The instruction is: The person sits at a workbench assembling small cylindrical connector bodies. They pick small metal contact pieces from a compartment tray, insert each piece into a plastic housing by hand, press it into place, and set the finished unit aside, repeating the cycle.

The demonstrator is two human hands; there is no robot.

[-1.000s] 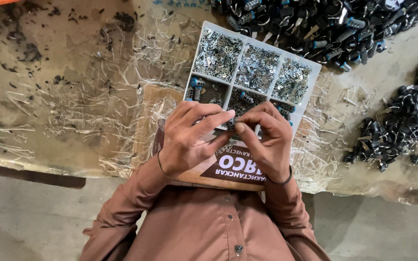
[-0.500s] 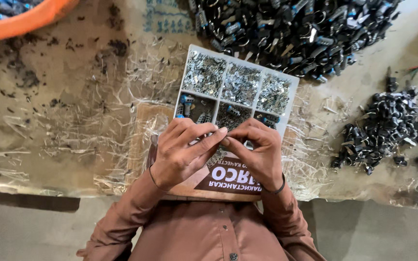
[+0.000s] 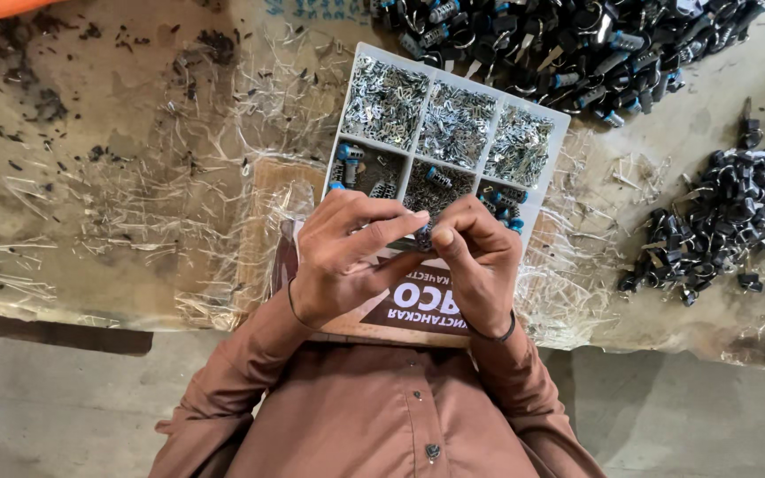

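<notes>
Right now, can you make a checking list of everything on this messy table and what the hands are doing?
Surface: worn table under torn clear plastic sheeting.
Job's things: white divided tray with small metal parts; a tiny part pinched between both hands, too small to tell.
Clutter: big pile of dark parts at top, smaller pile at right, printed box under the hands.
Hands: left hand and right hand meet fingertip to fingertip.
Cables: nothing seen.
Surroundings: concrete floor, orange rim at top left.
</notes>
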